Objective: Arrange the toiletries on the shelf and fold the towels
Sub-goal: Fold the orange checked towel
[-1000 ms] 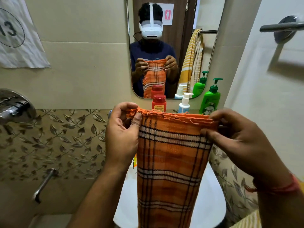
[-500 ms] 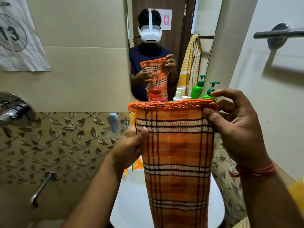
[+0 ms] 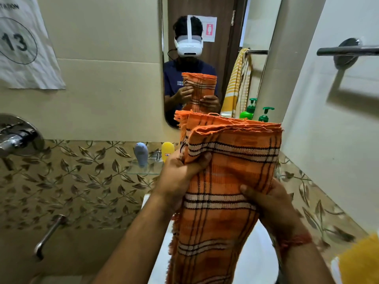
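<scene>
An orange checked towel (image 3: 229, 160) hangs folded in front of me, its doubled top edge flopping forward. My left hand (image 3: 180, 173) grips its left side just under the top stripes. Lower down, my right hand (image 3: 264, 201) holds the right side, thumb on the front. On the glass shelf (image 3: 141, 171) behind stand a grey-blue bottle (image 3: 141, 153) and a yellow bottle (image 3: 167, 150). A green pump bottle (image 3: 265, 115) shows above the towel; the other toiletries are hidden behind it.
A mirror (image 3: 205, 58) on the beige wall reflects me and a yellow striped towel. A metal towel bar (image 3: 346, 51) juts from the right wall. Tap fittings (image 3: 14, 138) and a lever (image 3: 48, 234) sit at the left. A white basin (image 3: 256, 259) lies below, and yellow cloth (image 3: 361, 261) at bottom right.
My right hand let go of the towel's top corner and dropped to grip its right side lower down. The top edge now folds forward. My left hand holds about where it was.
</scene>
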### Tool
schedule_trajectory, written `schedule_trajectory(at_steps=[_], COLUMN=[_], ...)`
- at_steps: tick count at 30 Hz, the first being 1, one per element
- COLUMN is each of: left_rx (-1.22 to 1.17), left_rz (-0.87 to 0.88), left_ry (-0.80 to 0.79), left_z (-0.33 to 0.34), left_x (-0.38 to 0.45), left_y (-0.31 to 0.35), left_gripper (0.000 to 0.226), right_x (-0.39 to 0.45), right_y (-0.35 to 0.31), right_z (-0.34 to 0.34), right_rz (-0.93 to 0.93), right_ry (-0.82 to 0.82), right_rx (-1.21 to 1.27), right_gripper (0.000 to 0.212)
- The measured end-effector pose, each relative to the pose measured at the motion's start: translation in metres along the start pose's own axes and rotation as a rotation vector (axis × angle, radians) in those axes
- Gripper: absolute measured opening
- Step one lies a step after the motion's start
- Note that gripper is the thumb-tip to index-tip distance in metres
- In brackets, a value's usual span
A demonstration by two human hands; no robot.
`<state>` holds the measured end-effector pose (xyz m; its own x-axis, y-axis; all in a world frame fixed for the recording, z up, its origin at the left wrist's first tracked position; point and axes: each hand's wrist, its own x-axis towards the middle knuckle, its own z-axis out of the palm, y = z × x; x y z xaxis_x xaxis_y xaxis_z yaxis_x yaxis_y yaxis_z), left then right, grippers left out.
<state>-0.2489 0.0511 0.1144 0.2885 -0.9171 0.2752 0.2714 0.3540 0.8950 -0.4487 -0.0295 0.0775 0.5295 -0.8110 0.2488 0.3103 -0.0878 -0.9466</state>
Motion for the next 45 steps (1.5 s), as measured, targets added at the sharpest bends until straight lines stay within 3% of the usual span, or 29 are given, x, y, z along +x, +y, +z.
schedule_trajectory(at_steps=[4, 8, 11, 13, 16, 19, 21, 23, 26, 29, 31, 33, 37, 39, 45], left_rx=[-0.083, -0.175, -0.036, -0.014, 0.035, 0.012, -0.018, -0.051, -0.005, 0.048, 0.086, 0.123, 0.126, 0.101, 0.247], left_rz=[-0.183, -0.29, -0.29, -0.222, -0.154, -0.098, -0.073, -0.065, -0.119, -0.163, -0.111, -0.03, 0.125, 0.157, 0.007], left_ry=[-0.146, -0.342, -0.229, -0.138, 0.015, 0.063, 0.084, 0.051, -0.088, -0.083, -0.043, 0.013, 0.177, 0.204, 0.073], left_z=[-0.037, -0.063, -0.052, -0.044, -0.028, -0.013, -0.01, -0.017, -0.036, -0.044, -0.039, -0.031, -0.009, -0.004, -0.042], left_x=[-0.007, -0.033, -0.035, -0.031, -0.023, -0.015, -0.009, -0.005, -0.012, -0.02, -0.018, -0.014, -0.002, 0.003, 0.0], left_y=[-0.008, -0.039, -0.047, -0.048, -0.037, -0.024, -0.018, -0.015, -0.019, -0.025, -0.028, -0.029, -0.025, -0.022, -0.019], left_gripper=[0.061, 0.051, 0.068, 0.051, 0.041, 0.041, 0.04, 0.038, 0.056, 0.069, 0.075, 0.075, 0.063, 0.059, 0.085], right_x=[0.006, 0.014, 0.02, 0.021, 0.015, 0.004, 0.001, 0.0, 0.006, 0.015, 0.018, 0.015, 0.002, 0.001, 0.014], right_y=[-0.004, -0.009, -0.01, -0.007, -0.002, 0.004, 0.009, 0.01, 0.001, -0.016, -0.022, -0.023, -0.008, 0.002, -0.007], right_z=[0.022, 0.029, 0.027, 0.021, 0.006, -0.004, 0.0, 0.009, 0.021, 0.025, 0.02, 0.011, 0.001, 0.007, 0.026], right_rz=[-0.024, -0.037, -0.012, 0.021, 0.074, 0.098, 0.074, 0.044, 0.018, 0.051, 0.095, 0.088, 0.055, 0.002, -0.01], right_ry=[0.01, 0.031, 0.082, 0.093, -0.11, -0.302, -0.249, -0.096, 0.0, 0.069, 0.066, -0.052, -0.203, -0.133, 0.065], right_rx=[0.097, 0.1, 0.134, 0.146, 0.252, 0.283, 0.235, 0.22, 0.22, 0.184, 0.221, 0.261, 0.155, 0.165, 0.206], right_gripper=[0.038, 0.039, 0.034, 0.032, 0.055, 0.072, 0.064, 0.05, 0.045, 0.04, 0.038, 0.041, 0.069, 0.065, 0.051])
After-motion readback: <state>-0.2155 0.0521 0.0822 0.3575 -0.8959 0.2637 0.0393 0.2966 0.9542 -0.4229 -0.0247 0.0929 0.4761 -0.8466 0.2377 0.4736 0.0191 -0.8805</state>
